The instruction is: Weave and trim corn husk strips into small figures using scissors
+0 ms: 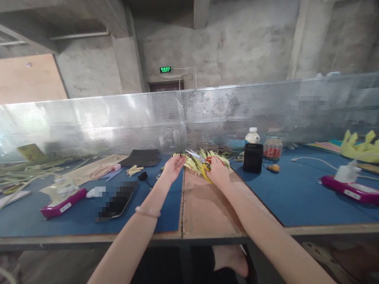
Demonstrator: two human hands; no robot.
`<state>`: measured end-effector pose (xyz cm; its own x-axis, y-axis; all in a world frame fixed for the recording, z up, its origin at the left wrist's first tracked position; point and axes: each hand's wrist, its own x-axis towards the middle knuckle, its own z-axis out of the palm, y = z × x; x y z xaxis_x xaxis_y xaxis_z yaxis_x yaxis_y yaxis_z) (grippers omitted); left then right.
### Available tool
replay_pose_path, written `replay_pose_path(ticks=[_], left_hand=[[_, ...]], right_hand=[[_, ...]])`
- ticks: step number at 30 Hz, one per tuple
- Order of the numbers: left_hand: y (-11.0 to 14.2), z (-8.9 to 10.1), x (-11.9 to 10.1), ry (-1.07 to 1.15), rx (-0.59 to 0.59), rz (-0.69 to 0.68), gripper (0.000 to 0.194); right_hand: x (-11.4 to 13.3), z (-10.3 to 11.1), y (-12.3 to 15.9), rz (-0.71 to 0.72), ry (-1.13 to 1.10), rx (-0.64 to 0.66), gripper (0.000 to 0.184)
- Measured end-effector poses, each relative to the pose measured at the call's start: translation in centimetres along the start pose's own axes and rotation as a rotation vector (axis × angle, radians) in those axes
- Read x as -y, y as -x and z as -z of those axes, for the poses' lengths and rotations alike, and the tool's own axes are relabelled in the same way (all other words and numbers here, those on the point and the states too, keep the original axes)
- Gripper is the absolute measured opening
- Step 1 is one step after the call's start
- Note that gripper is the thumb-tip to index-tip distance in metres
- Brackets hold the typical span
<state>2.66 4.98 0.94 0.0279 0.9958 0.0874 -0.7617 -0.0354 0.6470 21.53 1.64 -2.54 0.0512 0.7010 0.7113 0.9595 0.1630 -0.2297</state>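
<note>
My right hand [218, 172] is closed around scissors [199, 157] with yellow and orange-red handles. Their metal blades point up and left, over a pile of pale yellow-green strips [194, 167], and look parted. To the left of the blade tips is my left hand [174, 167], palm turned toward the scissors and fingers loosely stretched, with nothing I can make out in them. A pink bracelet [148, 212] circles the left wrist. Part of the pile lies behind my right hand.
A black box-like object [253, 158], white-capped bottle [252, 136] and glass jar [272, 149] stand right. At left lie a phone [118, 201] and a purple power strip [63, 204]; another power strip [351, 190] is far right. A perforated metal screen [133, 118] borders the table behind.
</note>
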Motion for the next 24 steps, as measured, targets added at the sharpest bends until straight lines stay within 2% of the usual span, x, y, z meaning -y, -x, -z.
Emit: replay_pose_path(ticks=[9,24], left_hand=[[0.1,0.1,-0.2,-0.022,-0.022,0.004,0.026],[-0.4,1.1,-0.4,-0.05,-0.001,0.151,0.027]], right_hand=[[0.1,0.0,0.0,0.03,0.02,0.006,0.032],[0.5,-0.1,0.2,0.128,0.068,0.008,0.033]])
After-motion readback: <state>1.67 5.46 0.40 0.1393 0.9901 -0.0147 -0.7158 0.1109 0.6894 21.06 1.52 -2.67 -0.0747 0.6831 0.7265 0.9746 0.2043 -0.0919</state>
